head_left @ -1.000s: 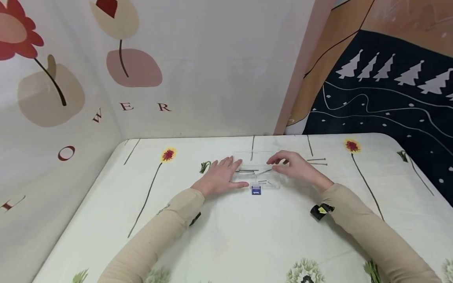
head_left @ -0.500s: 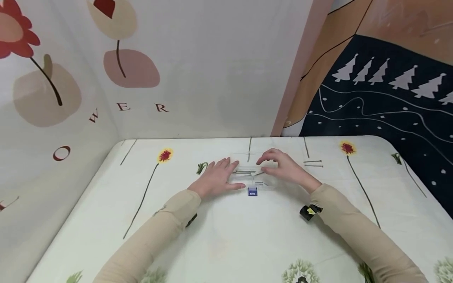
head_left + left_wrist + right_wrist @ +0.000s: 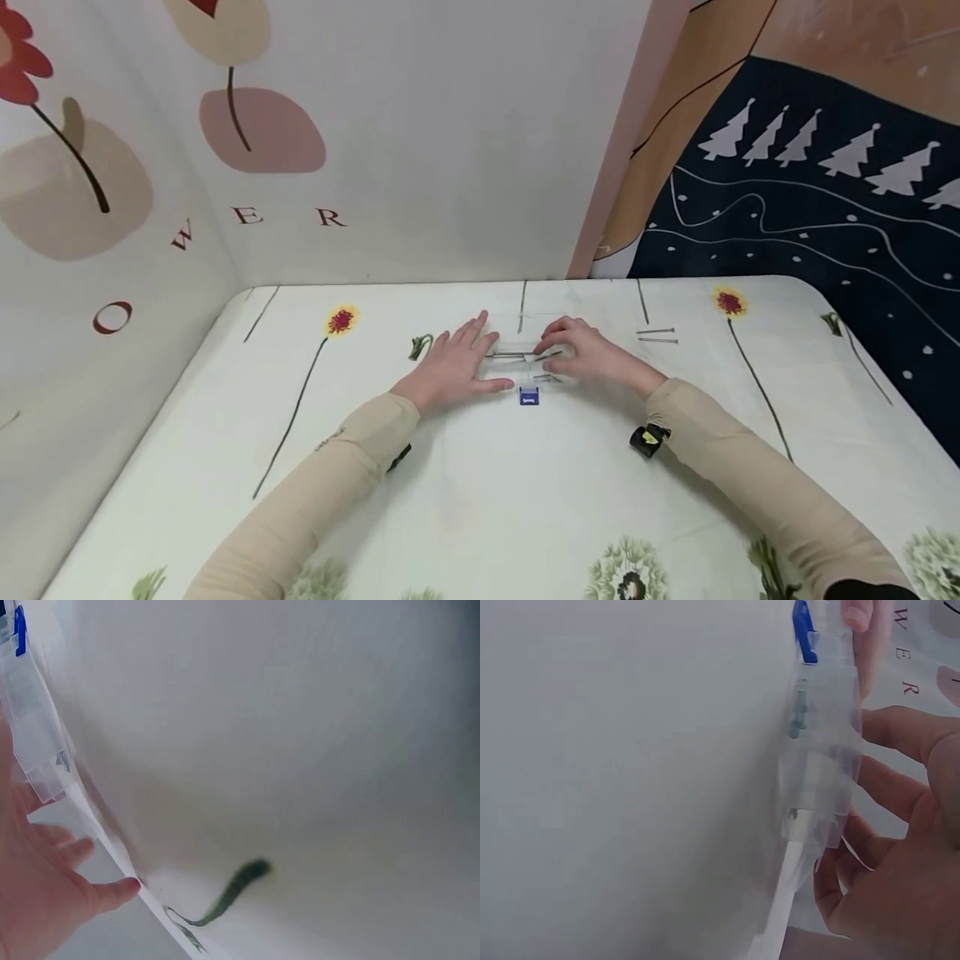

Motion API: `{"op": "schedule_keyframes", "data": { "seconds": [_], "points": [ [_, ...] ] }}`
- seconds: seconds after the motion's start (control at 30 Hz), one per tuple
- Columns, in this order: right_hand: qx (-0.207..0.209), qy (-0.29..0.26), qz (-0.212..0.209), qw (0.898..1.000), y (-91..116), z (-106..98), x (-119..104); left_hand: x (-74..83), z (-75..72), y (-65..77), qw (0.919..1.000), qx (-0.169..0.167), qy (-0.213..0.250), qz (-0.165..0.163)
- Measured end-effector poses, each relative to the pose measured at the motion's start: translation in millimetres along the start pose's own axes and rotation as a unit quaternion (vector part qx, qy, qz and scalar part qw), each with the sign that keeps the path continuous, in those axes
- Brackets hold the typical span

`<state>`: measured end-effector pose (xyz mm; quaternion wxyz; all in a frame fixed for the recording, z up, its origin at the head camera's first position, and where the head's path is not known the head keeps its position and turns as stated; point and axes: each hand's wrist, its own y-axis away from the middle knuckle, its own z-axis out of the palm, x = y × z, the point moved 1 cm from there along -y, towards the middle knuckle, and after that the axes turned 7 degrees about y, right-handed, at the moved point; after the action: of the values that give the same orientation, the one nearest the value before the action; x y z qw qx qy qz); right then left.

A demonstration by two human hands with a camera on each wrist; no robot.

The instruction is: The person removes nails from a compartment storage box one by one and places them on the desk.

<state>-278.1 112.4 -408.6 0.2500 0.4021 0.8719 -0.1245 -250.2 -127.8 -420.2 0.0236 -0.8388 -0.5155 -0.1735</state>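
A clear plastic box with compartments (image 3: 536, 385) lies on the table, several thin metal nails inside; a blue latch (image 3: 528, 396) marks its near side. My left hand (image 3: 453, 364) rests on the box's left end with fingers spread. In the left wrist view, the left hand (image 3: 45, 877) is beside the box's end. Over the box's right part, my right hand (image 3: 588, 354) has thumb and fingers curled around a slanted nail (image 3: 552, 355). The right wrist view shows the right hand (image 3: 907, 825) with bent fingers at the box's edge; the pinched nail is hidden there.
Two loose nails (image 3: 657, 335) lie on the table right of the box. The white flower-printed cloth (image 3: 465, 500) covers the table, which ends at a printed wall curtain (image 3: 420, 225) behind. A dark curtain with white trees (image 3: 810, 217) hangs at the right.
The right hand has moved left and in over the box, its thumb and fingers coming around the slanted nail. The left hand stays on the box's left end. The head view has shifted slightly.
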Motion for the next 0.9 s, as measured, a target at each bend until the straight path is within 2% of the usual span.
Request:
{"op": "schedule_keyframes", "data": {
  "seconds": [0.23,0.53,0.67,0.9],
  "points": [
    [-0.018,0.018,0.004,1.000,0.1,3.1,0.6,-0.5,-1.2,-2.3,0.9999,0.001,0.008,0.010],
    [-0.006,0.090,0.019,0.996,2.4,1.8,-17.3,0.2,-2.1,-1.2,1.0000,0.006,-0.004,0.006],
    [-0.005,0.084,0.041,0.996,0.1,3.5,-19.1,0.4,-3.6,-1.1,1.0000,0.006,-0.007,0.002],
    [-0.002,0.044,0.071,0.996,-3.3,8.4,-12.3,1.5,-2.4,-2.3,1.0000,0.001,0.001,0.005]
  ]
}}
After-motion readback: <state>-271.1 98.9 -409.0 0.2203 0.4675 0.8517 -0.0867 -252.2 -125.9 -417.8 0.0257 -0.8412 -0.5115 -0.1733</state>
